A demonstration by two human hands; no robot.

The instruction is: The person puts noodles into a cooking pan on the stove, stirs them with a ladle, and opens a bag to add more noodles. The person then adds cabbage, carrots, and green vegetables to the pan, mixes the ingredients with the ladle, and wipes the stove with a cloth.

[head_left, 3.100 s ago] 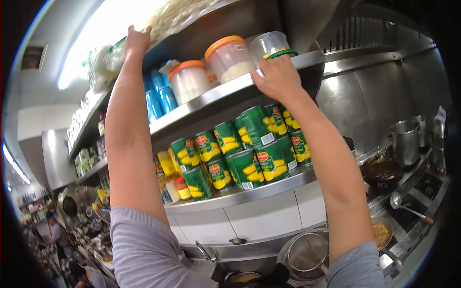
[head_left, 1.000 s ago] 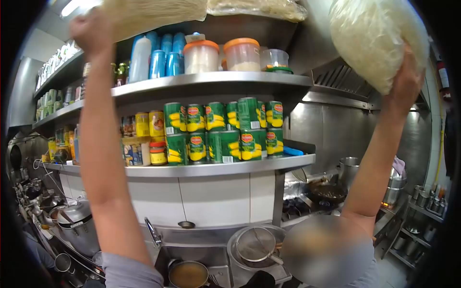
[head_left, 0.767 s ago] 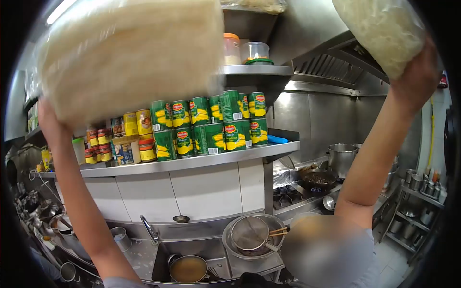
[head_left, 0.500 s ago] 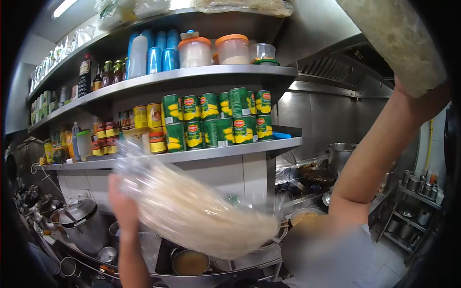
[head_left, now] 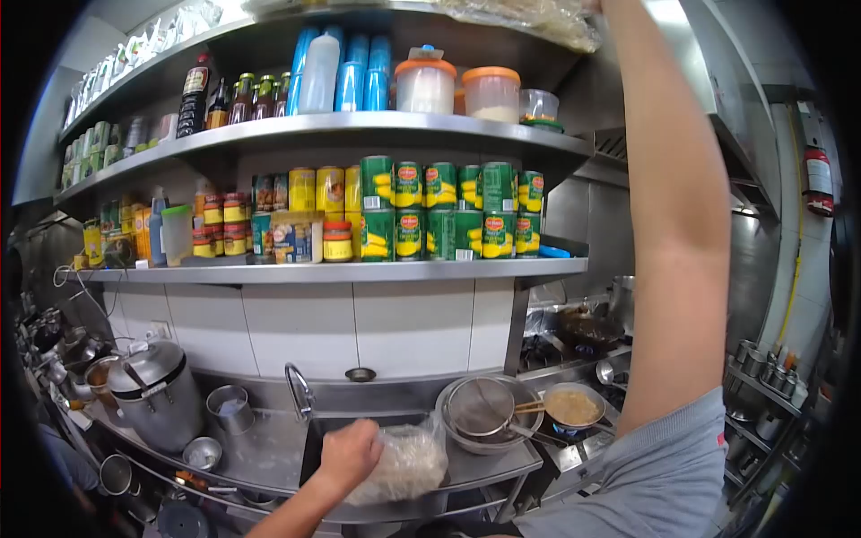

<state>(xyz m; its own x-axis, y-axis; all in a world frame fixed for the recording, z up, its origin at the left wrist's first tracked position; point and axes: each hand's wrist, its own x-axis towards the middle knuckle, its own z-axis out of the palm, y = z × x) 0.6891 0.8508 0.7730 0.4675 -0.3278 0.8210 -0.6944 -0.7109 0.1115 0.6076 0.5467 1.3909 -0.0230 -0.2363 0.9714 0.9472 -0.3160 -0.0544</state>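
My left hand (head_left: 350, 455) is closed on the gathered end of a clear plastic bag of pale noodles (head_left: 404, 464), held low over the sink and counter edge. My right arm (head_left: 677, 206), in a grey sleeve, stretches straight up to the top shelf. Only a sliver of my right hand (head_left: 594, 6) shows at the upper frame edge, beside another clear bag of pale noodles (head_left: 529, 20) lying up there. Its fingers are cut off, so its grip is hidden.
Shelves hold green cans (head_left: 408, 235), orange-lidded tubs (head_left: 491, 94) and sauce bottles (head_left: 193, 99). Below are a tap (head_left: 300, 392), a large lidded pot (head_left: 161, 403), a strainer (head_left: 480, 408) over a bowl, a pan of food (head_left: 574, 406) on the stove and a wok (head_left: 587, 327).
The left hand's bag has swung down from in front of the shelves to the sink. My right arm has moved left and upward; the bag at upper right has left that spot.
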